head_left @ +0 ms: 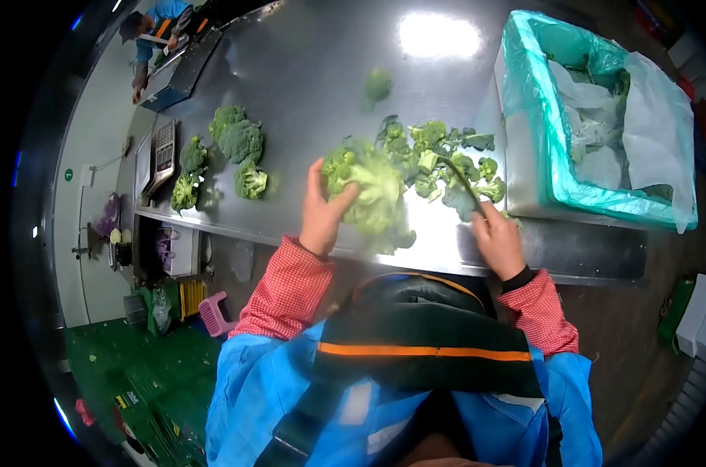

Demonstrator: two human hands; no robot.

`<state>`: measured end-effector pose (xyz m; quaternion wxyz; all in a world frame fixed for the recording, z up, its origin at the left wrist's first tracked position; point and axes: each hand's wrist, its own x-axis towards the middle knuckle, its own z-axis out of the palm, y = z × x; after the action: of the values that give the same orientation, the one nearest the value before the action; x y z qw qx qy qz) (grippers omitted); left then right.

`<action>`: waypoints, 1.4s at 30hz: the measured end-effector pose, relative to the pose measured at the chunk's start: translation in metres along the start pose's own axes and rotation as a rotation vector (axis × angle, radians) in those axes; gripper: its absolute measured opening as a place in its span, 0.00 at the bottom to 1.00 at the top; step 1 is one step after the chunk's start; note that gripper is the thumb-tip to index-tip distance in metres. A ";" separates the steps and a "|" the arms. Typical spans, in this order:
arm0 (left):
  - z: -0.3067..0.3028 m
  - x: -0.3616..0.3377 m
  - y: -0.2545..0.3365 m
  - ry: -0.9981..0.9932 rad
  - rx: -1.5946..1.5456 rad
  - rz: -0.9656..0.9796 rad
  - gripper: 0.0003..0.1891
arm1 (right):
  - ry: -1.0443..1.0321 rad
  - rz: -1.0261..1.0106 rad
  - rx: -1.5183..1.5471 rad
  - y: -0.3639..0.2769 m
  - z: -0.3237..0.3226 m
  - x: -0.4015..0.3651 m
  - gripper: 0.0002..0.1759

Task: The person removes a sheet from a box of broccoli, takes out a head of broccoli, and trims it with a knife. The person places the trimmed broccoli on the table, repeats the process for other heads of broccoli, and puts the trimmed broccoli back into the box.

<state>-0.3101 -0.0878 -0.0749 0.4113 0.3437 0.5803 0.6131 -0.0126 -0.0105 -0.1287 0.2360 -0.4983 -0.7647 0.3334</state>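
My left hand point(322, 216) grips a large broccoli head point(374, 193), held over the front of the steel table with its pale stem side showing; it is blurred by motion. My right hand point(499, 240) is closed around a knife point(463, 180), whose thin dark blade points up and left toward the broccoli. Cut florets and leaves point(427, 140) lie in a heap just beyond the blade. To the left, several whole broccoli heads point(240, 142) rest on the table, apart from my hands.
A foam box point(528, 167) lined with green plastic stands at the right of the steel table point(314, 86), holding leaves and white sheets. A scale point(164, 148) sits at the left edge. Another person point(162, 27) works at the far left. Below is a pink stool point(215, 314).
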 end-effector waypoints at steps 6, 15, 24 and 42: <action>0.021 0.004 0.003 -0.291 -0.234 -0.513 0.29 | -0.139 -0.350 0.312 -0.071 -0.006 0.038 0.40; 0.020 -0.009 0.025 -0.450 0.028 -0.327 0.39 | -0.432 0.476 1.475 -0.037 0.015 0.063 0.22; 0.021 -0.015 0.040 -0.469 0.955 0.397 0.50 | -0.573 0.358 1.981 -0.019 0.058 0.041 0.27; -0.109 0.042 -0.007 0.291 -0.687 -0.346 0.38 | -0.609 0.540 1.280 -0.053 0.057 0.045 0.14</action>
<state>-0.4249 -0.0965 -0.0941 0.5128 -0.0066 0.4431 0.7353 -0.1017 0.0007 -0.1263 0.1676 -0.3199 -0.3050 0.8812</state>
